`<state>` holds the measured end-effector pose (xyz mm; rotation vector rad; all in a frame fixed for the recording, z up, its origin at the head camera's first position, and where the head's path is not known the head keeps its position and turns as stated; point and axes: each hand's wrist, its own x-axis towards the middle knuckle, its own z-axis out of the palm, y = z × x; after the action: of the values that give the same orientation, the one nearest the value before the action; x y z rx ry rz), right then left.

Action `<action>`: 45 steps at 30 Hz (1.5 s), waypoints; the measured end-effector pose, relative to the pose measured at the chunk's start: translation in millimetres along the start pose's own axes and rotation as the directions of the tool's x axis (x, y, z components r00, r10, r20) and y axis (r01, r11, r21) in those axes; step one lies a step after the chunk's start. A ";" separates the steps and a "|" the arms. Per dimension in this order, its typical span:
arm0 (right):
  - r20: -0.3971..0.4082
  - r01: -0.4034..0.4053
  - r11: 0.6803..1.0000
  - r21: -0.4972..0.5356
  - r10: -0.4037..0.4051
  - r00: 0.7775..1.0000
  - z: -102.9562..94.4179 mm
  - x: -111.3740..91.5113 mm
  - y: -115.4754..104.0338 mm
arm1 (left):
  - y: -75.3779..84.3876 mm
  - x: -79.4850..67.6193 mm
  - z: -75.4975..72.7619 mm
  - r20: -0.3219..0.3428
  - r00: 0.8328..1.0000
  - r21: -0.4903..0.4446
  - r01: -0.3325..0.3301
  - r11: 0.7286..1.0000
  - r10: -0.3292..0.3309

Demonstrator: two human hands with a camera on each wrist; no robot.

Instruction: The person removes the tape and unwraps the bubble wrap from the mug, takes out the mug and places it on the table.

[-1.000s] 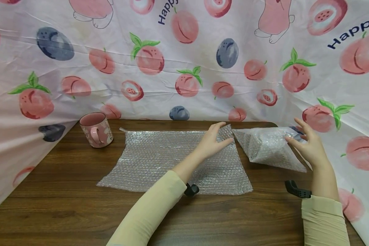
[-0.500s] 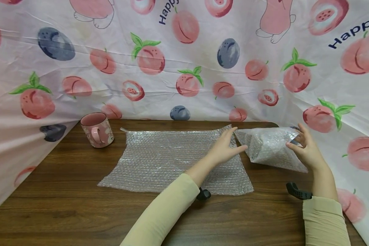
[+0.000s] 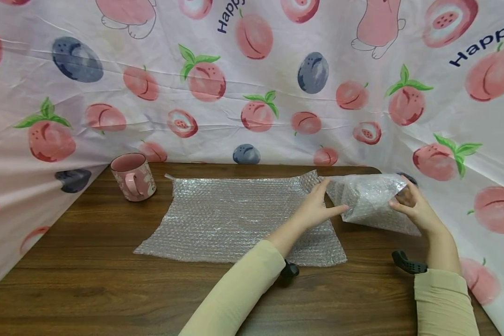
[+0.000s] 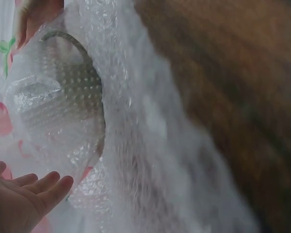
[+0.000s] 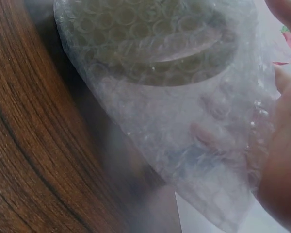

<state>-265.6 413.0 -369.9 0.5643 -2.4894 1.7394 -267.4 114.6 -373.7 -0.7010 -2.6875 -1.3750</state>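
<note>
Reaches farther right with the left hand than half a second ago, now crossing the right edge of the flat bubble-wrap sheet, with thumb and fingers spread toward the wrapped bundle; cannot tell whether touching it or just short. Sees the bundle on the table just to the right of the sheet, in much the same place, with a dark curved edge showing through its wrap in the left wrist view. Keeps the right hand at the end of the bundle farthest from the sheet, beside a raised flap of wrap; cannot tell whether pinching it or merely resting there. Has the bundle between both hands now, well apart from each other: seemingly a two-handed approach rather than a settled grip. Leaves the pink mug upright and untouched, to the left of the sheet.
</note>
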 end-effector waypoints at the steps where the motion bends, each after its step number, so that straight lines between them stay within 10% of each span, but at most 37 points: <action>1: 0.006 0.004 1.000 -0.002 -0.004 1.000 0.1 0.1 0.7 | 0.2 0.0 1.5 0.000 1.000 -0.007 0.001 1.000 -0.001; 45: 0.088 -0.168 0.981 -0.100 0.177 0.980 -1.7 -3.9 3.6 | 9.7 5.4 52.6 0.069 0.994 -0.189 0.098 0.977 -0.086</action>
<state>-263.4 416.6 -373.4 0.4470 -2.7446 1.6783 -259.6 162.5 -396.9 -0.6477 -2.6892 -1.6797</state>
